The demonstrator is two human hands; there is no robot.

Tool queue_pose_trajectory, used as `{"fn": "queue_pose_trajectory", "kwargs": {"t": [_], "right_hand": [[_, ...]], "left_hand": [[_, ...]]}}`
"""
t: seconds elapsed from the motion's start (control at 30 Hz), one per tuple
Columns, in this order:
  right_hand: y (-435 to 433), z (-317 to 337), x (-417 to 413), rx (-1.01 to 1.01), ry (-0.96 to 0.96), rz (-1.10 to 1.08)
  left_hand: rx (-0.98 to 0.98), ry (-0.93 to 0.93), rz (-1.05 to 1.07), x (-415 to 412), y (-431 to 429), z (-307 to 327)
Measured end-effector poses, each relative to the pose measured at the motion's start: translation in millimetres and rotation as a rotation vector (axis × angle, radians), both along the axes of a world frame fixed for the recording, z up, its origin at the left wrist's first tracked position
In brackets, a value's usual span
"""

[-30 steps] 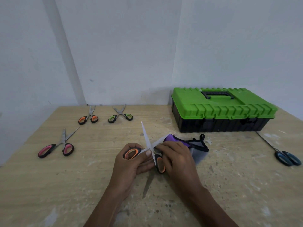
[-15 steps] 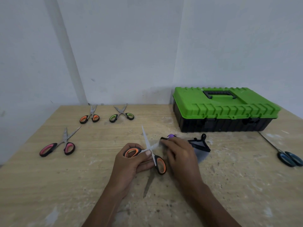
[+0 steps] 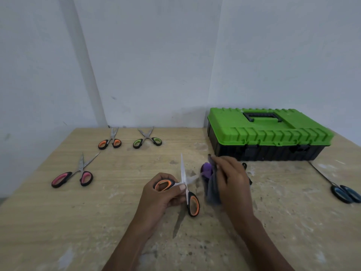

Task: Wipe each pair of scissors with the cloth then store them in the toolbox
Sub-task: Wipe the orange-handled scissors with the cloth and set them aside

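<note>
You are gripping the large orange-handled scissors (image 3: 188, 194) in your left hand (image 3: 160, 194), in front of the toolbox (image 3: 269, 133) and off its left end. Fingers are curling through the upper handle loop, with the thumb pressing near the pivot. The blades are standing apart, one pointing up and away, the other blurring out toward the cloth (image 3: 212, 189). The lower loop is hanging free above the table (image 3: 78, 231). Your right hand (image 3: 232, 182) is pinching the cloth, grey with a purple patch, bunched in curled fingers just in front of the toolbox's left half. The blur is hiding whether cloth and blade are touching. The toolbox is sitting with its green lid down on its black base. Four more pairs are lying on the table: a blue-handled pair (image 3: 345, 193) to the toolbox's front right, a green-handled pair (image 3: 147, 140) and a small orange-handled pair (image 3: 110, 142) to its left, and a pink-handled pair (image 3: 74, 176) farther left, nearer you.
</note>
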State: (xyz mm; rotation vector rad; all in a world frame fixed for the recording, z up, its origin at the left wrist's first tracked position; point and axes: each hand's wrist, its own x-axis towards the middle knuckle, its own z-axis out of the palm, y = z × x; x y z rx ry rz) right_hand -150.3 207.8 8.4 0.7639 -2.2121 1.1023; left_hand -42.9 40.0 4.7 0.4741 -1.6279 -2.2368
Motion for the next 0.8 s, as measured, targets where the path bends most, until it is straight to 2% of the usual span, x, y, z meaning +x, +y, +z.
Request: {"fn": "queue_pose_trajectory", "kwargs": {"t": [0.07,0.13,0.27,0.5,0.6,0.67,0.73,0.8], "right_hand": [[5,18,7,-0.054,0.107,0.016],[0,30,20,0.002,0.210,0.134],[-22,16,17,0.359,0.306,0.415],[-37,33,-23,0.373,0.084,0.382],[-38,31,-37,0.263,0.041,0.199],[-32,32,-35,0.187,0.081,0.084],[-30,32,-17,0.202,0.211,0.182],[-31,27,2,0.347,0.275,0.351]], "left_hand": [[-0.029,-0.007,-0.014,0,-1,0],[-0.033,-0.014,-0.018,-1,-1,-1],[-0.083,-0.024,-0.060,0,-2,-1],[-0.123,-0.025,-0.066,2,-2,2],[-0.108,-0.028,-0.058,2,-4,1],[-0.091,-0.026,-0.050,0,-4,-1],[-0.095,-0.029,-0.047,0,-3,0],[-0.130,-0.029,-0.056,0,-2,0]]}}
